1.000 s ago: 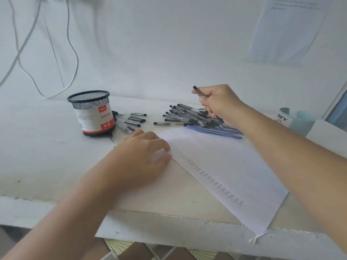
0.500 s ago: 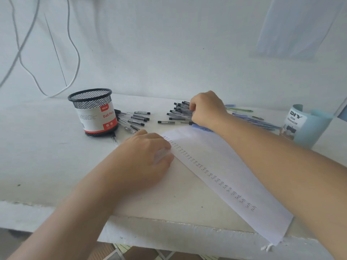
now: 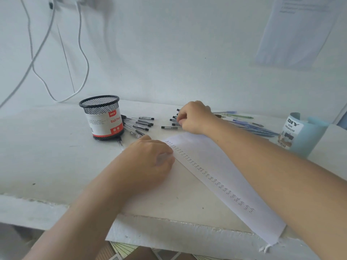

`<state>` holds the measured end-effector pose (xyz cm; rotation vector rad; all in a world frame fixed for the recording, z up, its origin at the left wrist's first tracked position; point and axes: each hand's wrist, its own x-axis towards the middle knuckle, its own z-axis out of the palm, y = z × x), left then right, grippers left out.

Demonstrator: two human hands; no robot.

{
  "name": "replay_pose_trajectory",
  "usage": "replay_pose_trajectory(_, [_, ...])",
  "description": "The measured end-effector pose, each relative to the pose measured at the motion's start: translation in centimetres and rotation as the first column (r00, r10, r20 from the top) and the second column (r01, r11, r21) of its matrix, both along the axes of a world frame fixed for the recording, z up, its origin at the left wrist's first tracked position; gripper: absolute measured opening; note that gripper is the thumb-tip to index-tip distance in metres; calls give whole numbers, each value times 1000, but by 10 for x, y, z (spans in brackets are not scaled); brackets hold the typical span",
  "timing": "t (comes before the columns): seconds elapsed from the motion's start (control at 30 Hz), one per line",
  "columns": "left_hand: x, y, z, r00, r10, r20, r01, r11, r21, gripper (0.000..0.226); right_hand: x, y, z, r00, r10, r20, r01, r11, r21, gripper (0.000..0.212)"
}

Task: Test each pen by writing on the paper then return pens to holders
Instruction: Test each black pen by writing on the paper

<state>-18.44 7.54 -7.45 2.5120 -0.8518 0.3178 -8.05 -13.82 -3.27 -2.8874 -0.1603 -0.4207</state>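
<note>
Mesh holder (image 3: 104, 119) reads "Ball Pen"; blue organizer (image 3: 300, 136) "DIY DESK ORGANIZER".

Left hand (image 3: 148, 162) lies palm-down, fingers (image 3: 165, 150) loosely curled, forearm extended behind them. Right hand (image 3: 195, 117) reaches forward, knuckles up, fingers (image 3: 181, 119) curled downward and pinched together.

I count 2 holders: mesh holder (image 3: 102, 117), blue organizer (image 3: 304, 136) | 1 paper (image 3: 221, 166) | 2 hands: left hand (image 3: 146, 162), right hand (image 3: 195, 117) | black pens (image 3: 142, 124) and blue pens (image 3: 251, 126): heaped, I can't count them | 1 wall sheet (image 3: 298, 30)
</note>
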Motion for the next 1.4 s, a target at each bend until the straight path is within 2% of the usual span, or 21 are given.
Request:
replay_pose_trajectory(0.27, [5,1,-4,1000,-8,-1,8,1000,0,41,24,24,-4,990,26,-138,-26,1000,2,19])
replay_pose_trajectory(0.4, [6,1,-5,1000,4,3,-4,1000,20,43,35,35,-6,995,26,-100,-23,999,28,13])
replay_pose_trajectory(0.47, [6,0,-5,1000,4,4,-4,999,38,45,40,42,-4,996,52,-79,-49,998,37,21])
replay_pose_trajectory(0.57, [6,0,-4,1000,-7,2,7,1000,8,44,53,55,-6,985,73,-154,-72,997,13,41])
replay_pose_trajectory(0.67, [7,1,-4,1000,-14,4,14,1000,-6,42,69,67,-14,970,41,-238,-40,999,6,41])
replay_pose_trajectory(0.77, [8,0,-5,1000,-16,18,16,1000,1,41,75,74,-20,986,32,-161,-39,998,-46,23])
replay_pose_trajectory(0.87, [8,-1,-5,1000,-20,6,20,1000,-15,44,69,75,-18,999,15,-49,-17,999,-51,17])
replay_pose_trajectory(0.9, [9,-1,-5,1000,-21,5,21,1000,-16,45,67,74,-16,1000,-1,-21,0,1000,-2,17])
replay_pose_trajectory(0.97, [9,-1,-4,1000,-20,7,20,1000,-19,42,59,66,-7,999,-19,40,10,977,213,16])
replay_pose_trajectory(1.03, [10,0,-5,1000,-17,16,18,1000,-24,34,44,56,10,989,-36,146,-39,874,484,13])
replay_pose_trajectory(1.07, [10,0,-6,1000,-14,13,14,1000,-25,31,32,51,21,978,-65,196,-69,791,607,13])
replay_pose_trajectory(1.17, [9,-2,-4,1000,1,17,-1,1000,-26,26,-9,33,52,955,-131,265,-190,414,890,10])
replay_pose_trajectory(1.23, [5,-4,-2,999,2,39,-1,1000,-25,25,-42,21,66,963,-70,260,-247,151,957,11])
replay_pose_trajectory(1.27, [2,-5,-2,999,0,51,1,1000,-22,25,-59,15,70,964,-34,263,-261,50,964,12])
replay_pose_trajectory(1.33, [-2,-7,-3,996,13,90,-14,1000,4,27,-92,5,72,969,2,249,-248,-63,967,13])
replay_pose_trajectory(1.4, [-5,-10,-5,993,44,112,-48,998,37,34,-122,-6,69,979,36,201,-199,-63,978,18])
